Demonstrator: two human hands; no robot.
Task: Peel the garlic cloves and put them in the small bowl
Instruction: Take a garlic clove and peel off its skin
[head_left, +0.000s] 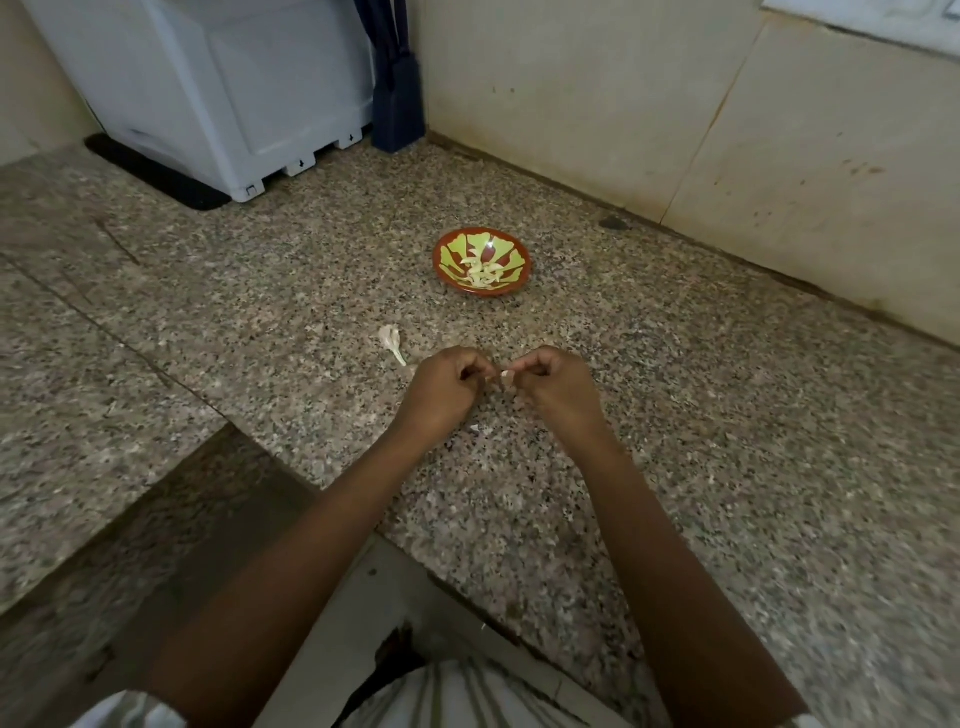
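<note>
Two hands meet above the speckled grey-brown granite table (675, 415). The left hand (441, 387) and the right hand (553, 387) both have their fingers (470, 364) tightly curled, with the tips pinching a small pale garlic clove (506, 376) between them. Just beyond the left hand, a papery white garlic husk with a stalk (390, 340) lies on the table. Farther back stands a small round red-brown bowl with a yellow-green leaf pattern (451, 253), which holds peeled pale cloves (483, 270).

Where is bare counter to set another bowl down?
Free: granite right of the small bowl toward the wall, and left of the garlic scrap toward the white appliance. Crowded: between bowl, left hand and right hand, pinching a garlic clove.
</note>
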